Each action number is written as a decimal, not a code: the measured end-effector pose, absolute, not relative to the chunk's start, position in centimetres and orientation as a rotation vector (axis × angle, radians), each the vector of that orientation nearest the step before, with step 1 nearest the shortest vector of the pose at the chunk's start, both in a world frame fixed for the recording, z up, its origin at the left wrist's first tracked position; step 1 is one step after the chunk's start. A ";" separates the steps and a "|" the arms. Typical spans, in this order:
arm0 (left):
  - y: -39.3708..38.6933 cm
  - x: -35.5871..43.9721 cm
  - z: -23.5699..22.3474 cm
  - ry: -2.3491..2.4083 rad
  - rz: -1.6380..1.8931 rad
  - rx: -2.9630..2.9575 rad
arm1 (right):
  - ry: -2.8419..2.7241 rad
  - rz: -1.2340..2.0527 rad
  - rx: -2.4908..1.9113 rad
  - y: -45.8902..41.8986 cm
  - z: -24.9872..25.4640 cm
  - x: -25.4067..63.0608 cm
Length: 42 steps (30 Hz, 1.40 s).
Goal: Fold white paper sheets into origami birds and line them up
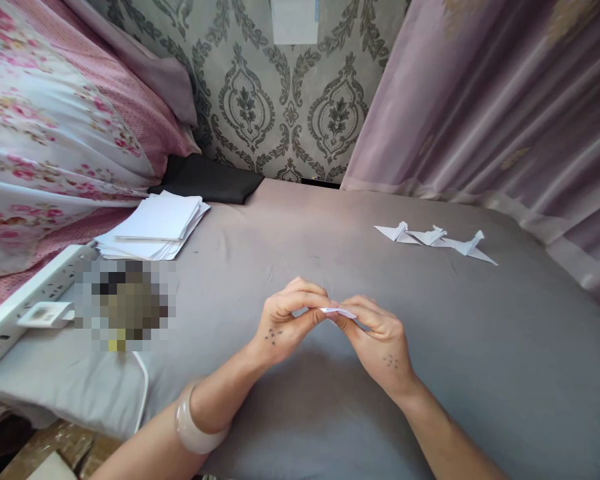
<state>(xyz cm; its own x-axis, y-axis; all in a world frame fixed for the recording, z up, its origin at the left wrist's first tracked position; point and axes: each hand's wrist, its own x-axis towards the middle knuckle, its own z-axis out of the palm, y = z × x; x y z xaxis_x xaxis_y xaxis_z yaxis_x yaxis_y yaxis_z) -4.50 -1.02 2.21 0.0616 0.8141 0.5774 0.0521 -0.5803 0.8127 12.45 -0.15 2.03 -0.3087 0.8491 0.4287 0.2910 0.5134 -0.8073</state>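
Note:
Above the grey cloth surface [300, 247], both hands meet around a small piece of folded white paper [341, 311]. My left hand [287, 320] pinches its left end between thumb and fingers. On the other side, my right hand [383, 340] grips the right part, thumb below and fingers on top. Much of the paper is hidden by the fingers, so its full shape does not show. Further back on the right lie three folded white paper figures [430, 236] in a row, each with pointed ends and a raised part.
A stack of white paper sheets [157, 227] lies at the back left, before a dark folded item [210, 179]. A white power strip [45, 287] with a plug and cable runs along the left edge, near a blurred-out object [130, 300]. Curtains [480, 100] hang at the right.

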 end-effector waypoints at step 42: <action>-0.8 -2.5 1.1 1.094 0.988 1.047 | -1.255 1.303 -1.295 0.5 1.8 13.2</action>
